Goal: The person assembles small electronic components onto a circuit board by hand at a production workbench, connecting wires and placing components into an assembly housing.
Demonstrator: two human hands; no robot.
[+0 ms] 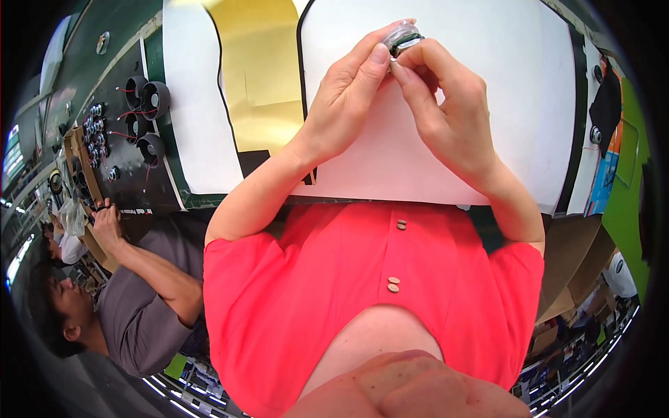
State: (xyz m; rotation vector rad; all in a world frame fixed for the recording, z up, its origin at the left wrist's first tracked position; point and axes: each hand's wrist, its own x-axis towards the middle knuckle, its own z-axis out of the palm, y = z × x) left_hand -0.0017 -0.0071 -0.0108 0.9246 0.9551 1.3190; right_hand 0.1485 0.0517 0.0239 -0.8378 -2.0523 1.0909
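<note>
Nearest, the person's red top [300, 279] is facing the green edge of the table [180, 182]. Beyond it, both forearms are reaching out over a white sheet [529, 104], and the hands are meeting above its far part.

The round part [400, 36] is sitting between them, just past the fingertips. It is lying up and to the right of the left hand [348, 90] and up and to the left of the right hand [453, 104]. Neither hand is nearer, as both are touching it. Its outline is slanting from lower left to upper right.

The left hand is curling closed around the part, thumb on the near side, a finger running along the far side. The right hand is pinching at its near edge, thumb and forefinger almost closed; the exact spot is too small to tell.

The part is looking small and disc-like, with a clear, glossy rim and a dark middle.

Farther left, a gold sheet [261, 83] is lying on the table, then black round housings [157, 99] are trailing red wires. Beyond them, a co-worker in a grey shirt [150, 299] is leaning in.
</note>
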